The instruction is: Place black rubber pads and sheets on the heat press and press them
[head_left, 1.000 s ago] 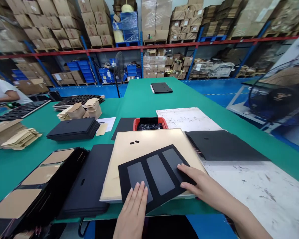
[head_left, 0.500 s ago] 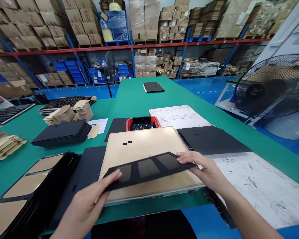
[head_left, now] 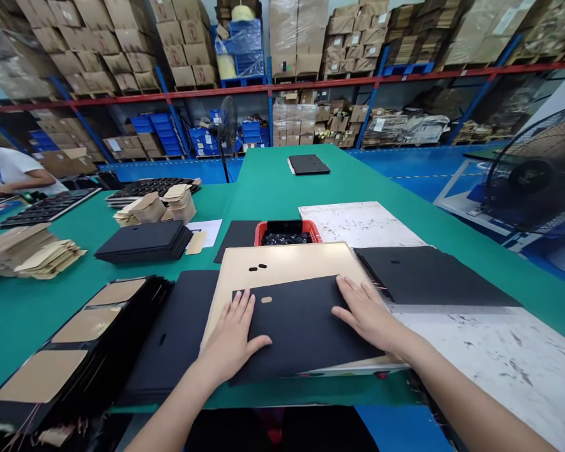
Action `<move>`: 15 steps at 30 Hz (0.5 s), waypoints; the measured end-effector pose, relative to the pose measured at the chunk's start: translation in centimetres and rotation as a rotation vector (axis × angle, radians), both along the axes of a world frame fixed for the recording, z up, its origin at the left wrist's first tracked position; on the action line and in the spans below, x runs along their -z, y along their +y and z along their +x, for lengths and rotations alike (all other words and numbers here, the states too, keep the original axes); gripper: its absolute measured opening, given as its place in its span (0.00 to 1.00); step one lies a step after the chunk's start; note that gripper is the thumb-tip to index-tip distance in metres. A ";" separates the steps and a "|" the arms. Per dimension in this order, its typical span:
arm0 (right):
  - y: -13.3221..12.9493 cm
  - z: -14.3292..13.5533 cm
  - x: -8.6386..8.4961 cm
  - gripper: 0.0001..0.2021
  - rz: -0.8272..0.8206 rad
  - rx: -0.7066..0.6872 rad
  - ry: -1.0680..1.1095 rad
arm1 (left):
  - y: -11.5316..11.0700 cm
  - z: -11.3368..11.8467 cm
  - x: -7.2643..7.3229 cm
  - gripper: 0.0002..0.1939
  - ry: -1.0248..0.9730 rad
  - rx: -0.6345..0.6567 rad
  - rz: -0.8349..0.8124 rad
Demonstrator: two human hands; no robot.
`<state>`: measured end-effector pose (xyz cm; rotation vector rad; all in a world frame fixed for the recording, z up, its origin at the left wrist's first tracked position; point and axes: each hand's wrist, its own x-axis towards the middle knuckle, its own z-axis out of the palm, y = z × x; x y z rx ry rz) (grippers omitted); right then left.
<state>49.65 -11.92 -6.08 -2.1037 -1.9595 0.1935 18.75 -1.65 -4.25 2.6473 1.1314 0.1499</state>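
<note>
A black card sheet (head_left: pixel 299 329) with one small oval slot lies over a tan board (head_left: pixel 306 254), its near edge overhanging the board's front. My left hand (head_left: pixel 231 339) rests on the sheet's left edge, fingers stretched and thumb out over its face. On the right edge lies my right hand (head_left: pixel 366 314), open, fingers pointing away from me. Two small black oval pieces (head_left: pixel 258 267) sit on the board beyond the sheet. Behind the board stands a red basket (head_left: pixel 317 233) of small black pieces, with a dark flat object across its back.
Black sheets with tan panels (head_left: pixel 41 376) are piled at left, beside slotted black sheets (head_left: pixel 169 333). More black sheets (head_left: pixel 433 273) lie right, over a stained white board (head_left: pixel 499 351). Farther off are a black stack (head_left: pixel 141 242), a fan (head_left: pixel 532 176) and a co-worker (head_left: pixel 19 169).
The tilted sheet with three window panels is replaced in view by a plain slotted face, lowered onto the board. My hands went from gripping its edges to lying flat. The view shifted left.
</note>
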 end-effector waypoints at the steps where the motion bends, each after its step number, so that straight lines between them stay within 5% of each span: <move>1: -0.1 -0.2 0.5 0.38 -0.011 -0.004 -0.050 | -0.5 0.1 0.2 0.41 0.031 0.001 0.000; 4: 0.4 -0.4 0.2 0.38 -0.030 0.027 -0.160 | -1.3 0.9 0.2 0.45 0.060 -0.023 0.006; 8: 3.0 -0.6 -2.9 0.29 -0.054 0.080 -0.266 | -1.3 2.8 -0.3 0.49 0.090 -0.064 -0.033; 12: 7.4 -3.3 -5.3 0.17 0.006 0.001 -0.081 | -1.5 4.2 -0.5 0.50 0.095 -0.096 -0.037; 15: 10.9 -6.5 -5.3 0.15 -0.001 -0.051 0.026 | -1.7 4.5 -0.8 0.51 0.098 -0.112 -0.052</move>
